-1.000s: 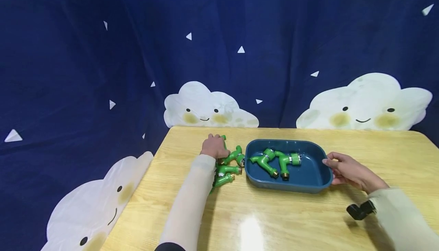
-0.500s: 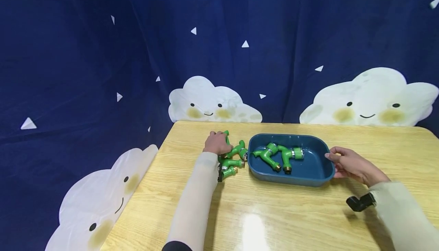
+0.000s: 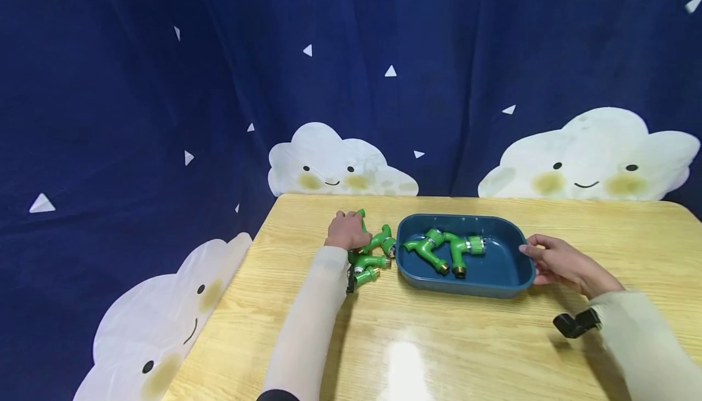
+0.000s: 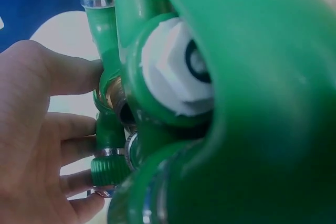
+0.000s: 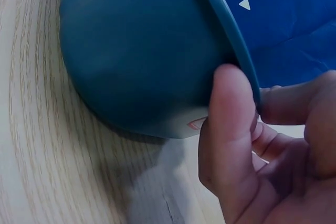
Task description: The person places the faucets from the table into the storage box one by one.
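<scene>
Beside a pile of green taps (image 3: 372, 261), my left hand (image 3: 347, 231) reaches down over the far part of the pile. In the left wrist view its thumb and fingers (image 4: 79, 148) close round a green tap (image 4: 108, 38), while nearer taps block much of the scene. At the right end of a dark blue plastic tub (image 3: 466, 289), my right hand (image 3: 559, 265) pinches the rim, thumb and fingers on opposite sides of the wall, as the right wrist view shows. Two green taps (image 3: 462, 255) with brass-coloured threaded ends lie inside the tub, towards its left.
Everything stands on a light wooden table (image 3: 466, 346), with the pile close against the tub's left end. A dark blue curtain (image 3: 351, 84) with white triangles and smiling clouds hangs behind the table and along its left side.
The camera view has shifted slightly. My left hand stays at the pile with small finger shifts, and my right hand keeps its grip on the tub's rim.
</scene>
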Demonstrator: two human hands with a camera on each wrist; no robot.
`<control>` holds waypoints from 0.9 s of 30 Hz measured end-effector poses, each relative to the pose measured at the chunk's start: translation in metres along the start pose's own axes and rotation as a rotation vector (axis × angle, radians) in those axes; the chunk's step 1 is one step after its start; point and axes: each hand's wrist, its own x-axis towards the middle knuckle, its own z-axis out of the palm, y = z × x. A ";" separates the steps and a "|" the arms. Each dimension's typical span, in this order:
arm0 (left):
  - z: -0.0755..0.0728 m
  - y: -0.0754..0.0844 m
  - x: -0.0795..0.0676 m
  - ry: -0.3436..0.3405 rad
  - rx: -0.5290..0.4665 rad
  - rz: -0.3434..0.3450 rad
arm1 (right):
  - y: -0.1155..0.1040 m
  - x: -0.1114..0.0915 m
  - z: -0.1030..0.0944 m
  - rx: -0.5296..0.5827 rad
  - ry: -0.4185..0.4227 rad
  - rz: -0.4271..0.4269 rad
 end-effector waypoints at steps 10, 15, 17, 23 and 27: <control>-0.004 -0.001 0.006 -0.028 -0.002 0.020 | 0.003 -0.005 0.000 0.031 0.003 -0.011; -0.015 -0.007 0.004 -0.073 -0.011 0.003 | 0.001 -0.002 0.004 0.026 0.002 -0.018; -0.018 -0.009 0.004 -0.086 -0.016 0.004 | 0.001 -0.001 0.004 0.023 0.007 -0.014; -0.021 -0.009 0.004 -0.104 -0.048 0.025 | 0.002 0.000 0.003 0.012 0.014 -0.025; -0.021 -0.009 0.005 -0.118 -0.060 0.030 | 0.003 0.000 0.004 0.005 0.023 -0.020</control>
